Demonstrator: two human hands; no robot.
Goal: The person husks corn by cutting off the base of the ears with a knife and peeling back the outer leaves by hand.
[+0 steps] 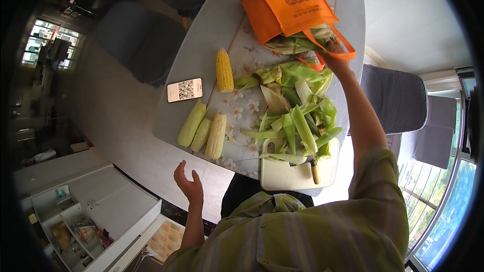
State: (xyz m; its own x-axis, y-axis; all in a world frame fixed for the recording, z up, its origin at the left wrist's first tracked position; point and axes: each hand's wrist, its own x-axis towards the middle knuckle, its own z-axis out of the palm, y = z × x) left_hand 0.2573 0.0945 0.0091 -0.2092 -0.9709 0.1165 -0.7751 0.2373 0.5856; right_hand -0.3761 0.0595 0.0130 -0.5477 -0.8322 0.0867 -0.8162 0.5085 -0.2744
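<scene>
My right hand (pixel 336 54) reaches into the mouth of an orange tote bag (pixel 287 3) that lies on its side. Its fingers touch the husked-over corn ears (pixel 293 43) inside, partly hidden by a bag handle (pixel 342 45); whether they grip an ear is unclear. My left hand (pixel 189 183) hangs off the table's near left edge, fingers apart and holding nothing. Just beyond it lie a bare pale corn cob (pixel 216 136) and two ears in thin green husk (pixel 193 124). Farther up rests a bare yellow corn cob (pixel 225 71).
Loose green husks (pixel 298 117) pile up below the bag. Some cover a cream cutting board (pixel 298 177), where a wooden knife handle (pixel 315 172) sticks out. A phone (pixel 185 90) showing a printed-style code lies at the left edge. A grey padded chair (pixel 393 98) stands right.
</scene>
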